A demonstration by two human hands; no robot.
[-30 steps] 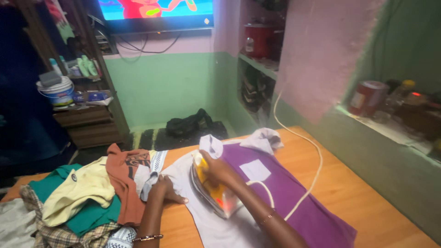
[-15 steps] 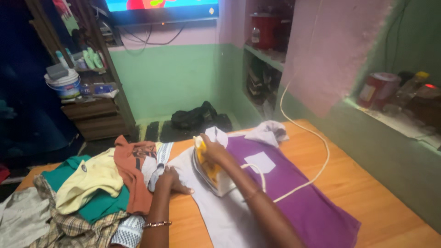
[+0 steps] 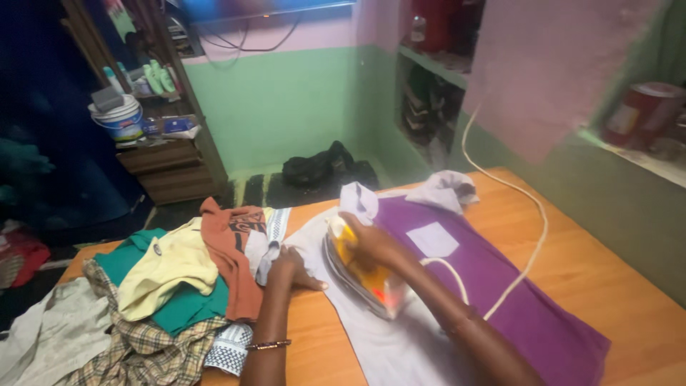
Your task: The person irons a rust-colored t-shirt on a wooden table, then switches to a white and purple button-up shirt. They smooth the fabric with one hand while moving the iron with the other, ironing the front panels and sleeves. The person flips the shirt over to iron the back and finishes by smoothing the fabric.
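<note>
My right hand grips the handle of a yellow and white electric iron, which rests on a garment with a purple body and a white sleeve spread on the wooden table. A small red light glows on the iron's side. Its white cord loops across the purple cloth and up toward the wall. My left hand lies flat on the edge of the white sleeve, with a bangle on the wrist.
A heap of clothes, yellow, green, orange and checked, lies at the table's left. Beyond the table a dark bag sits on the floor. A white bucket stands on wooden shelves; a red canister on the right ledge.
The view has tilted down and shifted, so everything sits lower and further right in the picture. The iron has slid a little along the white sleeve. My left hand stays on the cloth.
</note>
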